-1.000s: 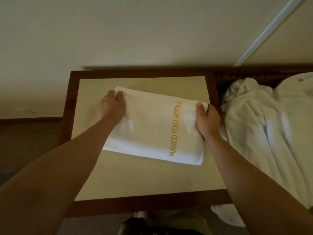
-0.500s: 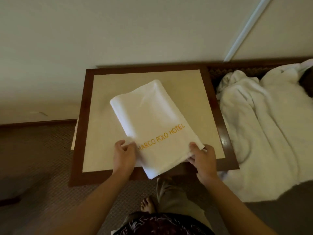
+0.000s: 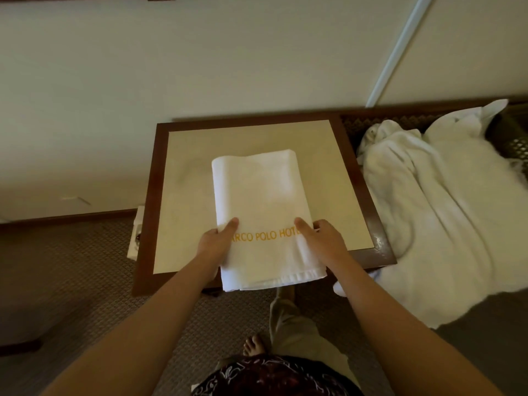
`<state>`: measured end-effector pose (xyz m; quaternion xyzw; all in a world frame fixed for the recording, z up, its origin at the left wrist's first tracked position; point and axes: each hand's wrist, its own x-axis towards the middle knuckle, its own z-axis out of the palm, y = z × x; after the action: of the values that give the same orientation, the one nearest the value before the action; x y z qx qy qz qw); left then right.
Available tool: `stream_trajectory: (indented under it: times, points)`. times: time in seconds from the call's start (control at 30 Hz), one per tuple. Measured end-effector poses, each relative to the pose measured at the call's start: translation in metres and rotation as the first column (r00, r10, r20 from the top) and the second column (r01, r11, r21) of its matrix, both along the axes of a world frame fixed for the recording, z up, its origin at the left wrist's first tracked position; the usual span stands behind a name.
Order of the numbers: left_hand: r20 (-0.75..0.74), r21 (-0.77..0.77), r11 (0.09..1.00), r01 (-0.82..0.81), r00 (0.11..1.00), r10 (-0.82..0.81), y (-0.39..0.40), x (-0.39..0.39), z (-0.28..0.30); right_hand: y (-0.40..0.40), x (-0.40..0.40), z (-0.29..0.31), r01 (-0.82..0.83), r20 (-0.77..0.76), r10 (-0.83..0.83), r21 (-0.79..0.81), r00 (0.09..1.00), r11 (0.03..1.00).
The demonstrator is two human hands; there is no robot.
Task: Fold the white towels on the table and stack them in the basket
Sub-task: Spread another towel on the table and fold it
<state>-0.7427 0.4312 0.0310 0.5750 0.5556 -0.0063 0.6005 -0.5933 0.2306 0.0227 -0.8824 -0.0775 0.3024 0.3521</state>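
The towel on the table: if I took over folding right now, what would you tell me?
Left hand: grips the near left side of the towel, thumb on top.
Right hand: grips the near right side, thumb on top.
Towel: folded into a long strip on the table; its near end hangs over the front edge. Gold hotel lettering faces up.
Basket: to the right, with a pile of unfolded white towels spilling over it.
Done: the first folds of this towel.
Left: probably fold it shorter, put it in the basket, then fold the pile.
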Motion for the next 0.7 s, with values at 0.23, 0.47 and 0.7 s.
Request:
stream_trajectory:
  times: [0.23, 0.47, 0.7]
  points:
    - [-0.103, 0.185, 0.981, 0.065, 0.994, -0.046, -0.007, 0.006, -0.003, 0.009, -0.010, -0.007, 0.127, 0.058, -0.132, 0.087, 0.990, 0.988]
    - [-0.104, 0.306, 0.948, 0.084, 0.993, -0.054, -0.023, 0.005, -0.005, 0.011, -0.018, -0.012, 0.153, 0.001, -0.154, 0.074, 0.988, 0.985]
    - [-0.017, 0.056, 0.992, -0.110, 0.994, 0.111, 0.019, 0.020, -0.003, 0.019, 0.028, -0.005, 0.108, -0.156, -0.091, 0.100, 0.984, 0.989]
